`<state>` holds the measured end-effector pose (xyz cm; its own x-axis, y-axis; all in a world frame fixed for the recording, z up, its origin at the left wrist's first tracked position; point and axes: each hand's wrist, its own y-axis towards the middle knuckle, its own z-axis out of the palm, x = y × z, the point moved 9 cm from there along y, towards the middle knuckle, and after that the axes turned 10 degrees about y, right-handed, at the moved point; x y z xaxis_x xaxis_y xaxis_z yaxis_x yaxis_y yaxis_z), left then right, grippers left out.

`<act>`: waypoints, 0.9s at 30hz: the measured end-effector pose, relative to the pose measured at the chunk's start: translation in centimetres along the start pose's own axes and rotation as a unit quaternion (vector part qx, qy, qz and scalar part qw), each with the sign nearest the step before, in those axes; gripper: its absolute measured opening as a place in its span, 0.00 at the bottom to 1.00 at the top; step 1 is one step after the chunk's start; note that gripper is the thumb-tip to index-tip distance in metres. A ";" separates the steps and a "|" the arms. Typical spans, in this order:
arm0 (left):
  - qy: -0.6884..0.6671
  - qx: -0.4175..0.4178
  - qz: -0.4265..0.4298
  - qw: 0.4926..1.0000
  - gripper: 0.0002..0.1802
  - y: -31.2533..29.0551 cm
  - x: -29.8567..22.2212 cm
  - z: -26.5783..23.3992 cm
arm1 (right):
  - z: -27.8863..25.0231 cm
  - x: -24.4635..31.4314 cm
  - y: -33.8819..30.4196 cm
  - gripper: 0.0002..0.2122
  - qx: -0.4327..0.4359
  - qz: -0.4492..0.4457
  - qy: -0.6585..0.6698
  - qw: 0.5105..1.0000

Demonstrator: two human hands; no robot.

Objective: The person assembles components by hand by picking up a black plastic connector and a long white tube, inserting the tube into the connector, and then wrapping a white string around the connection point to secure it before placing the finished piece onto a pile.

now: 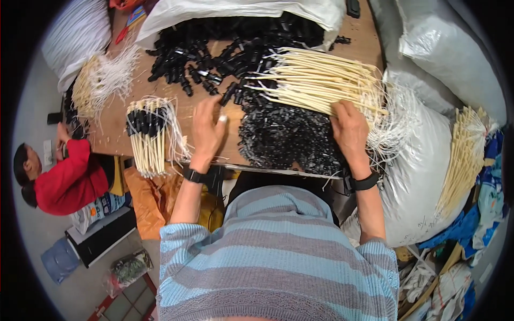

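Cream rods [316, 80] on bench [227, 147], right of centre. Likely light, stiff; take mid-length, clear of wires [399, 123]. Right hand [351, 129] on near rods, can't tell if grip's clamped. Left hand [209, 128]: thumb and fingers apart, beside black fitting [228, 93].

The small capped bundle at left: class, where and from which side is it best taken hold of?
Probably around the bare cream rods, below their black sleeves, coming from the near side: their lower ends seem to overhang the table edge, while loose white strings trail along the right.
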<state>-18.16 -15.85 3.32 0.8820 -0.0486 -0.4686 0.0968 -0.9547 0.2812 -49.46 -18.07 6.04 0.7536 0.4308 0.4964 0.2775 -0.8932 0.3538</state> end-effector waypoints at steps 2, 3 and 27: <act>-0.014 0.059 -0.065 0.996 0.21 -2.9 4.1 -0.9 | 0.3 -1.1 0.3 0.13 0.010 0.038 -0.022 0.999; 0.021 0.098 -0.102 0.990 0.20 -4.3 6.1 -1.2 | -0.1 -0.8 0.5 0.11 -0.002 0.022 -0.020 1.000; -0.174 0.006 -0.090 0.981 0.12 0.1 -1.8 1.5 | 4.5 3.5 -4.3 0.12 0.128 0.180 0.322 0.921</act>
<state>-20.45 -16.31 2.89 0.6400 0.0267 -0.7679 0.2302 -0.9602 0.1584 -45.38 -13.29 2.67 0.3382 0.0147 0.9410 0.2727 -0.9585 -0.0831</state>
